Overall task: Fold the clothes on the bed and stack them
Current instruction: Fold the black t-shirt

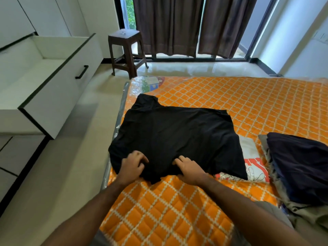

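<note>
A black T-shirt lies spread flat on the orange quilted bed, one sleeve pointing to the far left corner. My left hand rests on its near left edge with fingers curled into the cloth. My right hand sits on the near hem, fingers bent and pinching the fabric. Under the shirt's right side lies a white folded garment with a red print. A heap of unfolded clothes, dark navy on top, sits at the right.
A white drawer stands pulled open to the left of the bed, with a strip of floor between. A brown plastic stool stands beyond the bed's corner before dark curtains. Plastic wrap covers the mattress's far left corner.
</note>
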